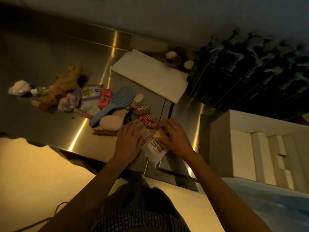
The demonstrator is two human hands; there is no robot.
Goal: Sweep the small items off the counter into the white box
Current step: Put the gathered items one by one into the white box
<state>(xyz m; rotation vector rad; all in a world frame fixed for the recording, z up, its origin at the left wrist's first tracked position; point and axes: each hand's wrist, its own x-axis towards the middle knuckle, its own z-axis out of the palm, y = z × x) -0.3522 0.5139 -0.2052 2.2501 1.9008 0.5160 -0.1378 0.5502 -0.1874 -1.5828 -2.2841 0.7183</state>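
Both your hands lie flat and spread, left (129, 141) and right (176, 139) flanking the snack packet (153, 147) at the desk's (50, 52) near edge. The box (267, 124) at the right end looks empty; nearly everything remains, brush (115, 102) included.

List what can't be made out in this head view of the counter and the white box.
- Snack packet: partly covered by the left hand and right hand; its print is too blurred to read.
- White box: cut off by the right edge, so its far side is unseen.
- Items by the wall: too dim to identify.
- Toy pile: overlapping and blurred.
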